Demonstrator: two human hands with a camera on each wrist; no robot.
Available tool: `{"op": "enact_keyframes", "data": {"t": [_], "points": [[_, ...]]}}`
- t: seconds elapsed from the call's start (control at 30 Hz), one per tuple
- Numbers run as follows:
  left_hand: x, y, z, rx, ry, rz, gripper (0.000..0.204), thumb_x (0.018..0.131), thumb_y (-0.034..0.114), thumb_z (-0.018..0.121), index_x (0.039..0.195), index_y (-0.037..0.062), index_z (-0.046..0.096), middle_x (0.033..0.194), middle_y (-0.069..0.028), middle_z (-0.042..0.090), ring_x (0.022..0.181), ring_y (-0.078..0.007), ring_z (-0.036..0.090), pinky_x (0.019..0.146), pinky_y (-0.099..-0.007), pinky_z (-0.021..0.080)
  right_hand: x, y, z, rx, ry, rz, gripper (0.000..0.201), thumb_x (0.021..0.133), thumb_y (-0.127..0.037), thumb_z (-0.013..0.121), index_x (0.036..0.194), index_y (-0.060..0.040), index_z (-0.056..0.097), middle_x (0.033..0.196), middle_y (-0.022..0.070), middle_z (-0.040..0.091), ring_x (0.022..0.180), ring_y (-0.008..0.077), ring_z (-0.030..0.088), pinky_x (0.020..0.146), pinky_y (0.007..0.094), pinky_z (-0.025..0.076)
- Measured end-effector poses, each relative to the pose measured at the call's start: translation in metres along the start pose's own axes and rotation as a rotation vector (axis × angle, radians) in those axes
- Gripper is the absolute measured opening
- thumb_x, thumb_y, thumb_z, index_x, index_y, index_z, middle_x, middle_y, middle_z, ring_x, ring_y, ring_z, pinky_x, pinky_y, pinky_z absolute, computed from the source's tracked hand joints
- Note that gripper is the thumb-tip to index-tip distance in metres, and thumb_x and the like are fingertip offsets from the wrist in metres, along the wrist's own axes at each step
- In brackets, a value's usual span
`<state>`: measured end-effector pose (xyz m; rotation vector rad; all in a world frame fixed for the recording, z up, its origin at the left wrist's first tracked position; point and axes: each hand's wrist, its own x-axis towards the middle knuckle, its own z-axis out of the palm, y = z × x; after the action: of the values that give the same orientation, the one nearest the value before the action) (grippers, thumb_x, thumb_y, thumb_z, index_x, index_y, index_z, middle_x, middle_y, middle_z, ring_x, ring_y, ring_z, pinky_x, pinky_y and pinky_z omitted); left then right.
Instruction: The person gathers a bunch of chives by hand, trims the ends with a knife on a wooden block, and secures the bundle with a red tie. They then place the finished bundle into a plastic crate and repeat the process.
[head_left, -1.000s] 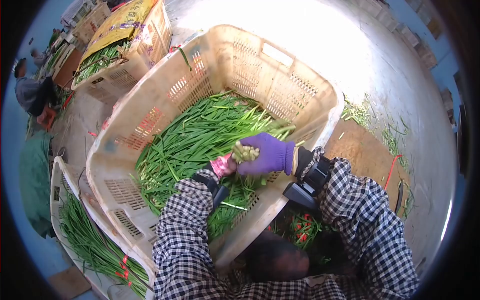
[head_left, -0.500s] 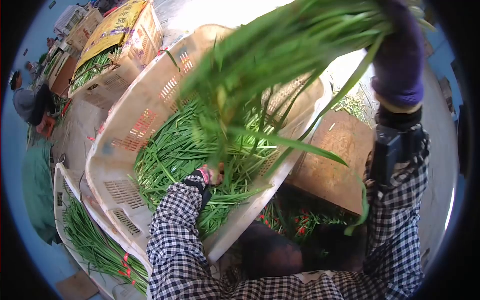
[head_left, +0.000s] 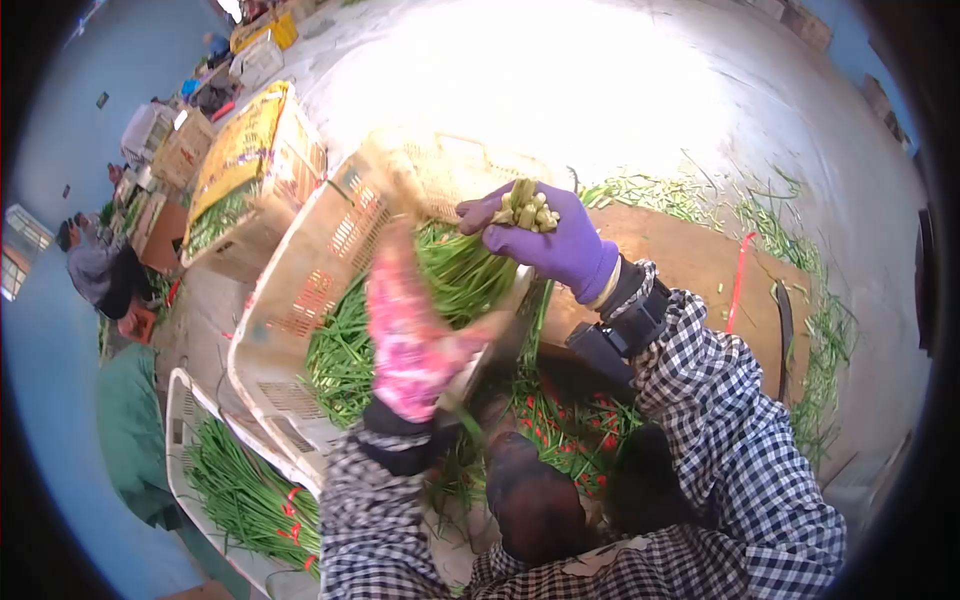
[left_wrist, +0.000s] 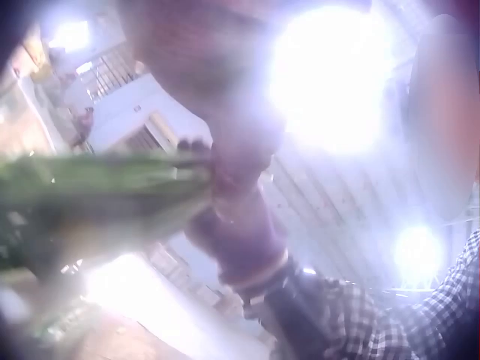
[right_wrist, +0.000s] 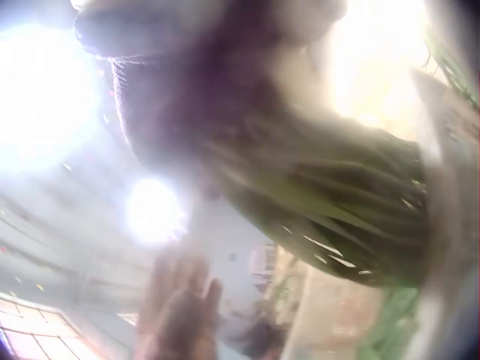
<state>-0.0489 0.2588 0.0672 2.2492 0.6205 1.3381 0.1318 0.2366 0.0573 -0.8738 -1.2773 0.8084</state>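
My right hand [head_left: 565,240] in a purple glove grips a bunch of garlic chives [head_left: 465,275] near its pale cut ends, above the right side of a large plastic crate [head_left: 290,290]. The leaves hang down and to the left. My left hand [head_left: 405,340], in a pink patterned glove with bare fingers, is blurred by motion, its fingers spread beside the bunch. Loose chives [head_left: 335,355] lie inside the crate. The left wrist view shows the bunch [left_wrist: 97,180] sideways from the purple glove [left_wrist: 244,236]; in the right wrist view the left hand [right_wrist: 180,315] appears with fingers extended.
A wooden board [head_left: 660,235] lies right of the crate, with scattered trimmings [head_left: 660,190] behind it. Red-tied bundles [head_left: 570,435] lie by my legs. Another crate [head_left: 185,400] at left holds tied chives. A covered crate [head_left: 240,200] and a seated person [head_left: 100,270] are farther back.
The right hand swung the bunch up to the right, then brought it back over the crate's right side. The left hand left the loose chives and rose beside the bunch. The head view shifted.
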Motion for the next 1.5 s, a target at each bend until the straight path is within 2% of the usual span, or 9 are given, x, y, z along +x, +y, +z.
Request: {"op": "enact_keyframes", "data": {"t": [0.1, 0.23, 0.3, 0.37, 0.57, 0.87, 1.17, 1.23, 1.5], "points": [[0.033, 0.065, 0.044, -0.199, -0.147, 0.103, 0.071, 0.062, 0.005, 0.072, 0.124, 0.0, 0.04, 0.117, -0.0162, 0.05, 0.107, -0.0298, 0.051, 0.093, -0.0365, 0.04, -0.027, -0.055, 0.0, 0.434, 0.165, 0.078, 0.017, 0.08, -0.006, 0.058, 0.095, 0.0009, 0.061, 0.096, 0.0077, 0.063, 0.087, 0.0139, 0.06, 0.078, 0.0257, 0.049], [0.022, 0.095, 0.089, -0.026, -0.386, -0.104, 0.062, 0.065, 0.007, 0.065, 0.123, 0.0101, 0.045, 0.1, -0.0143, 0.061, 0.088, -0.0334, 0.06, 0.078, -0.0392, 0.048, -0.083, -0.048, -0.05, -0.188, 0.336, -0.082, 0.023, 0.083, -0.007, 0.056, 0.104, 0.0023, 0.057, 0.099, 0.0101, 0.062, 0.094, 0.0183, 0.059, 0.083, 0.0275, 0.047], [-0.001, 0.056, 0.139, 0.189, -0.462, -0.05, 0.064, 0.064, 0.006, 0.066, 0.124, 0.0133, 0.044, 0.097, -0.0154, 0.061, 0.086, -0.0334, 0.061, 0.073, -0.0361, 0.05, -0.119, -0.041, -0.088, 0.569, 0.415, 0.126, 0.032, 0.083, -0.009, 0.058, 0.114, -0.0002, 0.054, 0.106, 0.0117, 0.06, 0.101, 0.0196, 0.057, 0.085, 0.0292, 0.046], [-0.014, 0.053, 0.15, 0.28, -0.564, -0.054, 0.063, 0.064, 0.013, 0.068, 0.123, 0.0114, 0.046, 0.097, -0.0167, 0.062, 0.086, -0.033, 0.061, 0.074, -0.0415, 0.049, -0.17, -0.044, -0.127, 0.202, 0.337, 0.014, 0.039, 0.083, -0.009, 0.058, 0.121, -0.0026, 0.05, 0.117, 0.0132, 0.055, 0.107, 0.0203, 0.054, 0.087, 0.0313, 0.046], [-0.028, 0.064, 0.165, 0.455, -0.876, -0.172, 0.053, 0.069, 0.022, 0.067, 0.118, 0.0117, 0.049, 0.095, -0.016, 0.063, 0.089, -0.0336, 0.061, 0.077, -0.0415, 0.048, -0.338, -0.087, -0.229, -1.17, 0.589, 0.846, 0.083, 0.063, -0.031, 0.071, 0.131, 0.0005, 0.034, 0.122, 0.0238, 0.046, 0.111, 0.0337, 0.049, 0.095, 0.0371, 0.04], [-0.068, 0.023, 0.222, 0.697, -1.252, -0.261, 0.029, 0.078, 0.013, 0.053, 0.107, 0.009, 0.055, 0.103, -0.018, 0.062, 0.1, -0.0347, 0.058, 0.084, -0.0429, 0.046, -0.397, -0.071, -0.274, -1.341, 0.498, 1.396, 0.067, 0.071, -0.017, 0.06, 0.13, -0.0057, 0.033, 0.118, 0.0221, 0.047, 0.106, 0.0373, 0.052, 0.088, 0.0428, 0.044], [-0.067, 0.022, 0.224, 0.701, -1.284, -0.34, 0.025, 0.08, 0.013, 0.051, 0.103, 0.0095, 0.058, 0.104, -0.0179, 0.061, 0.1, -0.0339, 0.058, 0.084, -0.0421, 0.047, -0.393, -0.081, -0.269, -1.388, 0.683, 1.105, 0.05, 0.083, -0.025, 0.052, 0.126, -0.0043, 0.037, 0.085, 0.0188, 0.063, 0.084, 0.0346, 0.061, 0.074, 0.0421, 0.049], [-0.065, 0.023, 0.225, 0.691, -1.292, -0.343, 0.026, 0.079, 0.013, 0.052, 0.104, 0.0096, 0.058, 0.104, -0.0174, 0.061, 0.1, -0.0334, 0.058, 0.085, -0.0418, 0.047, -0.35, -0.114, -0.219, -0.7, 0.717, 0.898, 0.05, 0.083, -0.031, 0.055, 0.123, -0.0046, 0.04, 0.087, 0.0204, 0.063, 0.085, 0.0372, 0.06, 0.074, 0.0413, 0.048], [-0.063, 0.025, 0.224, 0.674, -1.301, -0.337, 0.028, 0.077, 0.014, 0.055, 0.105, 0.0095, 0.059, 0.105, -0.0164, 0.062, 0.101, -0.0318, 0.058, 0.085, -0.0413, 0.046, -0.298, -0.037, -0.115, -0.951, 0.166, 0.755, 0.041, 0.084, -0.033, 0.053, 0.11, -0.0026, 0.045, 0.086, 0.023, 0.06, 0.082, 0.0408, 0.058, 0.071, 0.0457, 0.046]]}}
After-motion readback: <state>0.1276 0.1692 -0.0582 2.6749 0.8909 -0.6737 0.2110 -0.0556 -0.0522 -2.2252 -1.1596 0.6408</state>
